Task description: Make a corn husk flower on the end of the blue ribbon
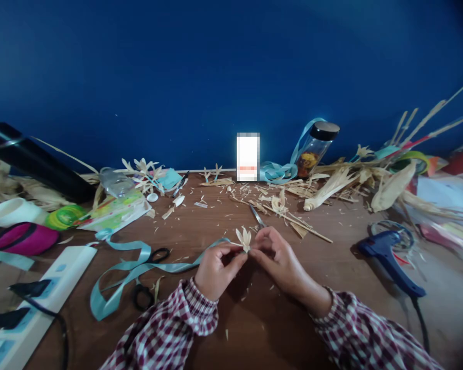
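Note:
A small pale husk flower (246,239) stands upright between my two hands over the middle of the brown table. My left hand (220,268) pinches it low down with thumb and forefinger. The thumb of my right hand (280,261) meets its base from the other side, with the fingers curled in. A light blue ribbon (185,266) runs from behind my left hand in loops across the table. Beneath the ribbon lie scissors with black handles (143,297), their blades mostly hidden. Just beyond my right fingers rests a thin metal blade (257,216).
A blue glue gun (393,259) lies on the right, its cable running forward. At left is a white power strip (57,293) with black plugs. Husk scraps (280,203) litter the back, near a tilted jar (318,146) and more finished husk flowers (144,169).

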### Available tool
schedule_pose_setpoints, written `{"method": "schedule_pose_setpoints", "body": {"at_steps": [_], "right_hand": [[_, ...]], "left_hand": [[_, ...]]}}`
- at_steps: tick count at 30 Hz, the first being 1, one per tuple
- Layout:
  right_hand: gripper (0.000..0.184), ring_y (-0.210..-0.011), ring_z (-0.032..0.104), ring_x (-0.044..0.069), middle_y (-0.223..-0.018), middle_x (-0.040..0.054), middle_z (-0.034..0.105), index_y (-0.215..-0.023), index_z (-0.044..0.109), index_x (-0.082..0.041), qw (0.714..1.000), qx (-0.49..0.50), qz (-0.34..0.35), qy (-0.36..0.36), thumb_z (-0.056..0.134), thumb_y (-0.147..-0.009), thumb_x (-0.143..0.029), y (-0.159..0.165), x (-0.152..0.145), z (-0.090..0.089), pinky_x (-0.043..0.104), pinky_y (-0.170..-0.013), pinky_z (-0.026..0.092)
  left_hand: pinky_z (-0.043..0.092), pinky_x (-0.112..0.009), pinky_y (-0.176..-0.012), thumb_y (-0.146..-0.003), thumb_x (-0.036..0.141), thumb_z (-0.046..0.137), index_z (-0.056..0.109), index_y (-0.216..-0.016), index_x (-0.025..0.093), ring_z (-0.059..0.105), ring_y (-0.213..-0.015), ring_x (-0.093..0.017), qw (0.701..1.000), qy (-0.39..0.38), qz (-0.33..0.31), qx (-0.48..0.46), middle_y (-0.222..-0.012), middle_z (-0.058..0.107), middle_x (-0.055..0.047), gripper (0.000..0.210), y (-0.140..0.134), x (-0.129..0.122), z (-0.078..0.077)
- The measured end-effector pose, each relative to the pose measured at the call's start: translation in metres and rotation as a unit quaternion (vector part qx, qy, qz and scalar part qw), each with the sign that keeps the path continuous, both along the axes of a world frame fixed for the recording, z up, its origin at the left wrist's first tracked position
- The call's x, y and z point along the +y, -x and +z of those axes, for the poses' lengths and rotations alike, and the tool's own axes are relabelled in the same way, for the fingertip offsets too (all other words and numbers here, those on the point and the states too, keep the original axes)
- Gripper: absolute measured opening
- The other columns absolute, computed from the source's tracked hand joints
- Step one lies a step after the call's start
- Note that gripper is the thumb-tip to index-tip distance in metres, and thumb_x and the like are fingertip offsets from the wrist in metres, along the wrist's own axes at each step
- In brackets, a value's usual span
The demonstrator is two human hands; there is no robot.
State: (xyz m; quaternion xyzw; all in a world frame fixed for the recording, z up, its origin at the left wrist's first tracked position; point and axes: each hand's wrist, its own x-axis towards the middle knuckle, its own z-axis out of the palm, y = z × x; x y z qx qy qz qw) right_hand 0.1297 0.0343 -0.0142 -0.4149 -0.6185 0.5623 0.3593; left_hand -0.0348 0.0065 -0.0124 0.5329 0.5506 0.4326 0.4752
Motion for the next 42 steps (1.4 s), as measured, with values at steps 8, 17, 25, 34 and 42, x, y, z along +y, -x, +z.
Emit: {"method": "schedule_pose_setpoints", "body": {"at_steps": [8, 17, 25, 34, 42], "right_hand": [[0.023, -0.071, 0.062, 0.015, -0.078, 0.0008, 0.067, -0.093, 0.040, -0.022, 0.998, -0.058, 0.004, -0.018, 0.058, -0.078, -0.018, 0.000, 0.000, 0.001, 0.026, -0.063, 0.045], [0.025, -0.062, 0.062, 0.015, -0.068, -0.0023, 0.065, -0.087, 0.037, -0.023, 0.997, -0.071, -0.024, -0.028, 0.060, -0.077, -0.020, 0.003, -0.001, 0.003, 0.026, -0.057, 0.045], [0.024, -0.065, 0.063, 0.015, -0.070, -0.0023, 0.064, -0.087, 0.039, -0.023, 0.999, -0.044, -0.021, -0.023, 0.060, -0.076, -0.019, 0.004, -0.005, 0.001, 0.025, -0.060, 0.046], [0.019, -0.076, 0.057, 0.014, -0.080, 0.0019, 0.060, -0.088, 0.058, -0.016, 0.995, 0.029, 0.096, 0.019, 0.058, -0.082, -0.035, -0.004, 0.004, 0.011, 0.027, -0.069, 0.045], [0.026, -0.070, 0.053, 0.013, -0.074, 0.0000, 0.059, -0.080, 0.061, -0.016, 0.991, 0.063, 0.093, 0.073, 0.066, -0.075, -0.041, -0.004, 0.007, 0.003, 0.026, -0.067, 0.044]], "left_hand": [[0.047, -0.030, -0.072, -0.075, 0.025, 0.065, 0.070, -0.075, 0.017, 0.062, -0.075, -0.020, 0.997, -0.064, -0.004, 0.048, -0.077, 0.069, -0.006, 0.010, 0.006, 0.004, -0.009], [0.046, -0.027, -0.066, -0.074, 0.030, 0.064, 0.068, -0.071, 0.016, 0.060, -0.070, -0.019, 1.000, 0.013, 0.001, 0.027, -0.072, 0.068, -0.005, 0.015, 0.004, 0.003, -0.006], [0.043, -0.024, -0.061, -0.068, 0.029, 0.068, 0.066, -0.067, 0.015, 0.057, -0.063, -0.015, 0.998, 0.056, 0.011, -0.025, -0.066, 0.066, -0.002, 0.014, 0.004, 0.004, 0.000], [0.042, -0.026, -0.064, -0.073, 0.035, 0.066, 0.067, -0.072, 0.015, 0.056, -0.064, -0.015, 0.998, 0.042, -0.043, -0.034, -0.066, 0.065, -0.002, 0.020, 0.003, 0.001, 0.002], [0.041, -0.025, -0.059, -0.070, 0.037, 0.068, 0.066, -0.066, 0.015, 0.052, -0.058, -0.013, 0.995, 0.067, -0.067, -0.027, -0.060, 0.062, 0.000, 0.023, 0.004, 0.002, -0.002]]}}
